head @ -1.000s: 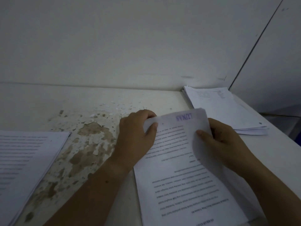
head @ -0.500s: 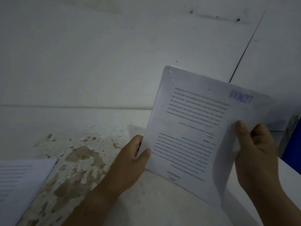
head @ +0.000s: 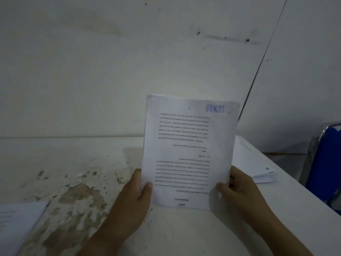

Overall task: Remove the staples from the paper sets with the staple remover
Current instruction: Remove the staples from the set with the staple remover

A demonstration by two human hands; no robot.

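A printed paper set point(head: 188, 145) with a purple stamp near its top stands upright above the white table point(head: 184, 233), its text upside down to me. My left hand point(head: 134, 198) grips its lower left edge, thumb on the front. My right hand point(head: 238, 189) grips its lower right edge, thumb on the front too. Small marks show at the set's top left corner; whether a staple sits there I cannot tell. No staple remover is in view.
A paper stack point(head: 16, 224) lies at the table's left edge. Another paper stack point(head: 258, 170) lies at the right, behind the held set. The tabletop paint point(head: 77, 196) is peeling with brown patches. A blue chair point(head: 324, 163) stands right of the table, and a white wall behind.
The paper set lay on the table one second ago. Both hands lifted it and turned it upright, and their grip slid down to its lower edges.
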